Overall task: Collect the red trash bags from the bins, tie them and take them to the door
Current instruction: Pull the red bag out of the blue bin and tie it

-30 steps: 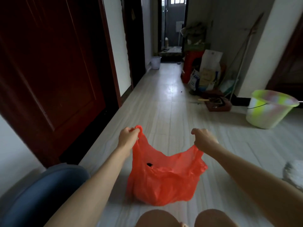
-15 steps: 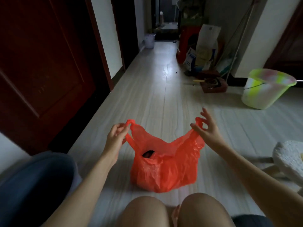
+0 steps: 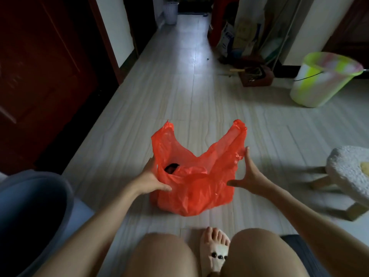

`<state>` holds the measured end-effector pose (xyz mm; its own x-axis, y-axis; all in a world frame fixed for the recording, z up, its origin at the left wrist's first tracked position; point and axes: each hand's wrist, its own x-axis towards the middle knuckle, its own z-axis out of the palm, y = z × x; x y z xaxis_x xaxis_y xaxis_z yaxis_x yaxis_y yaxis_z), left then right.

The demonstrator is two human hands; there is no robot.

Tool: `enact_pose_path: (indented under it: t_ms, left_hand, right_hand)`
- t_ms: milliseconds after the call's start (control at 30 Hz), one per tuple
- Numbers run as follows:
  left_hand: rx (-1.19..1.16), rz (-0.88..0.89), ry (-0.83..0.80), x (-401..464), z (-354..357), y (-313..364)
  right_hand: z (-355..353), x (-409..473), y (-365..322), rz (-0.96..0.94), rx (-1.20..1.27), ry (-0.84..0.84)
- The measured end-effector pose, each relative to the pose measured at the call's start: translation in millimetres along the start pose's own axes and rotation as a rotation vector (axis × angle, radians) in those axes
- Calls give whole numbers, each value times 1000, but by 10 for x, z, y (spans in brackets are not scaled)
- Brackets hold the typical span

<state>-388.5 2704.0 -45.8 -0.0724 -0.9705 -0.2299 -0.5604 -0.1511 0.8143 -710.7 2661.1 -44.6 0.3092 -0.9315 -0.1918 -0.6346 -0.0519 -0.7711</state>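
No writing on anything in view can be read; the printed sacks (image 3: 227,40) leaning against the far wall are too blurred. The red trash bag (image 3: 191,184) sits on the pale, wood-grain tiled floor (image 3: 179,96) near the person's knees, thin crinkled plastic with its two handle loops standing up and its mouth open on something dark inside. The left hand (image 3: 150,180) presses the bag's left side, fingers straight and thumb laid across the near plastic. The right hand (image 3: 249,174) is spread, fingers straight, touching the bag's right side. A dark blue round bin (image 3: 34,212) stands near left, beside a dark red panelled door (image 3: 40,76). Far right stands a translucent green-and-white plastic bucket (image 3: 319,80); near right, a stool (image 3: 349,172) with a nubbly white seat and wooden legs. A white lattice basket (image 3: 171,12) stands far down the corridor.
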Motion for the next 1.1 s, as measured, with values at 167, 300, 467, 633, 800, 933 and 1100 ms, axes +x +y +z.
enact_pose_path:
  t_ms: [167,300,467,633,800,933,1100]
  left_hand:
    - [-75,-66,-19,520,15,-104]
    - [5,-115,-29,899,-23,-55]
    - [-359,-134,88,1228,13,-6]
    - [-1163,-343,264,1468,243,-152]
    - [-1000,-401,431,1586,326,-388]
    - [-1099,-387,274,1626,345,-352]
    - [-1147,-360,-30,1576,305,-239]
  right_hand:
    - [176,464,-62,-18,250,-22]
    - [278,886,-134,-51,97,-27]
    - [370,1350,-208,176,200,19]
    - [480,1678,-153,358,663,377]
    - [677,1667,-58,455,875,422]
    - [697,1529,65,312,957,110]
    - [681,1402,73,22,403,-127]
